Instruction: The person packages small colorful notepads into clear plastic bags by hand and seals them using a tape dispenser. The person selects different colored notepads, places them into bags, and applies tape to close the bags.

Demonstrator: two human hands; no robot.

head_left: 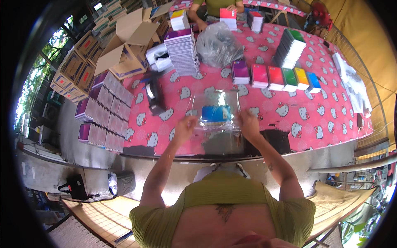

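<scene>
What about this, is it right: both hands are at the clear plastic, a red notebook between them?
The cover colour is wrong: the head view shows a blue notebook between them. The left hand and right hand are indeed at the clear plastic.

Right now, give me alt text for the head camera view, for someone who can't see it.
The person's left hand and right hand hold clear plastic by its sides, a blue notebook showing through it, at a pink patterned table. Farther back are a row of coloured notebooks and taller stacks; cardboard boxes stand to the left.
</scene>
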